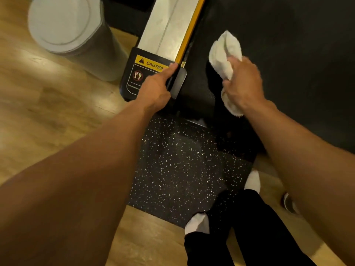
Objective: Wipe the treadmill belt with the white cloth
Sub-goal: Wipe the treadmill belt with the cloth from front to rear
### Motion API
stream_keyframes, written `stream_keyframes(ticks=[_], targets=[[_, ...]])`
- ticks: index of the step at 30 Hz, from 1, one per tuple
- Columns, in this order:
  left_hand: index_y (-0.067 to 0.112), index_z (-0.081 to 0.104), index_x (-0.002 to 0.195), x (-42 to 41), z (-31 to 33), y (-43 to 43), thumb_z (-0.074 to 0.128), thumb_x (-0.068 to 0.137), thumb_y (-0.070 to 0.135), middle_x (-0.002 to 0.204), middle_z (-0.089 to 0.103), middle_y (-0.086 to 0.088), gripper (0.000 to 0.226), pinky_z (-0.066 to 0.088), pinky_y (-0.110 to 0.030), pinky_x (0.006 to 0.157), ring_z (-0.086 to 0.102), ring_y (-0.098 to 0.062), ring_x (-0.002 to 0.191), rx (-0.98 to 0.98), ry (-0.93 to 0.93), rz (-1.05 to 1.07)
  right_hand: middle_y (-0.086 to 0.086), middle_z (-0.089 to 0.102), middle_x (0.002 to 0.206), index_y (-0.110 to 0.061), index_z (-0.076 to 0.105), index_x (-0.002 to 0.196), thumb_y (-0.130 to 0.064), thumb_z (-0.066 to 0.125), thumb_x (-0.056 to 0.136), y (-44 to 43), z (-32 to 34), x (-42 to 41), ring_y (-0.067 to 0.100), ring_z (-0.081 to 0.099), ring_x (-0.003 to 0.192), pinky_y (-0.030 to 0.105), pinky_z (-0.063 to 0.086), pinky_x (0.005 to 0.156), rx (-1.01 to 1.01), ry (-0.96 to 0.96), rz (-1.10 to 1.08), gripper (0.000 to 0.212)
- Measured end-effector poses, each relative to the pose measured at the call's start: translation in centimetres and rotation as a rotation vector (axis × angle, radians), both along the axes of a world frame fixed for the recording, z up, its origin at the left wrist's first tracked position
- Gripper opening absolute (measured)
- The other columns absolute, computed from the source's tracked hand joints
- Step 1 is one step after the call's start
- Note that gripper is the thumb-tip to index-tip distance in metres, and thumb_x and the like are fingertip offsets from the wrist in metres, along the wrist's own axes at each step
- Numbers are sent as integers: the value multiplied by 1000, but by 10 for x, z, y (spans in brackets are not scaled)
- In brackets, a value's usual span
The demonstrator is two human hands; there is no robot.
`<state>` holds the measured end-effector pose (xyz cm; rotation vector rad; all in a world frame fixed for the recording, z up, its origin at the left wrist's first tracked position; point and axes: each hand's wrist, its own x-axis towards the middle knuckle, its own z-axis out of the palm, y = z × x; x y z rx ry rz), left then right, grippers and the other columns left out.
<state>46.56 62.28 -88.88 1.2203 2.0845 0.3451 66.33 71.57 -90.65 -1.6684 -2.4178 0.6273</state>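
The dark treadmill belt (288, 54) fills the upper right of the head view. My right hand (244, 83) grips a bunched white cloth (222, 52) and presses it on the belt near its rear left corner. One end of the cloth sticks out ahead of the fingers, the other hangs below the wrist. My left hand (155, 89) rests on the black rear end cap (134, 77) of the left side rail, fingers curled over its inner edge beside a yellow caution label (151, 63).
A silver side rail (169, 25) with a yellow strip runs away from me. A white round bin (73, 35) stands on the wood floor to the left. A speckled black rubber mat (178, 166) lies behind the treadmill. My feet in white socks (197, 224) stand at its edge.
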Motion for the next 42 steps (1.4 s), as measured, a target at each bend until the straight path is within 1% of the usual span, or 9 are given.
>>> stream_keyframes(ticks=[3,7,11,15,21,25,31,36,42], targets=[[34,30,149,-3,2,0,46,94,1,150,39,-6,66,27,-35,116,37,-25,137,7,-7,-7,17,41,146,-12,48,138,-14,53,96,-46,-8,-20,36,39,131,41,36,104,-88,-44,272,42],[36,28,149,-3,2,0,43,90,-5,149,39,-9,73,31,-36,113,39,-28,135,-22,15,-9,7,54,140,-17,62,126,-7,62,86,-99,6,-7,33,48,125,49,45,96,-161,-20,773,41],[35,27,149,-2,1,1,45,92,3,147,43,-10,68,32,-43,113,42,-32,132,-21,47,-61,12,59,130,-16,63,120,-6,62,81,-51,2,-7,37,52,110,42,43,91,74,114,395,41],[35,26,148,4,1,2,41,92,1,149,40,-9,67,31,-44,113,38,-32,135,-38,56,-53,17,43,139,-15,36,146,-9,63,85,-50,-13,-25,34,42,120,40,40,99,-34,47,12,66],[32,20,151,10,11,5,42,93,0,157,23,-10,70,23,-47,117,25,-33,142,-98,71,-69,5,56,130,-23,55,132,-15,68,85,-141,-17,17,25,49,113,38,45,94,-294,-54,482,50],[29,22,151,11,10,5,47,93,3,153,31,-11,69,29,-45,113,34,-34,137,-67,123,-77,7,59,127,-19,57,130,-12,72,81,-104,2,-3,28,49,112,40,42,92,-6,86,327,52],[30,21,151,12,-5,3,58,92,16,158,23,-4,71,27,-49,115,29,-32,141,-50,196,-118,9,54,134,-18,50,138,-16,62,86,-60,-13,-33,35,46,121,46,36,89,262,-213,766,54],[20,20,152,35,-15,2,52,88,4,161,-3,-5,74,7,-52,118,-2,-29,148,-74,342,-161,6,60,129,-20,65,113,-12,68,75,-61,-29,36,39,54,116,47,42,83,380,-205,923,39],[13,36,144,135,-22,-27,47,93,10,157,16,-18,52,7,-49,120,10,-32,147,138,336,-95,2,60,130,-23,70,103,-17,69,75,-67,-32,152,35,53,119,47,40,88,393,-275,960,29]])
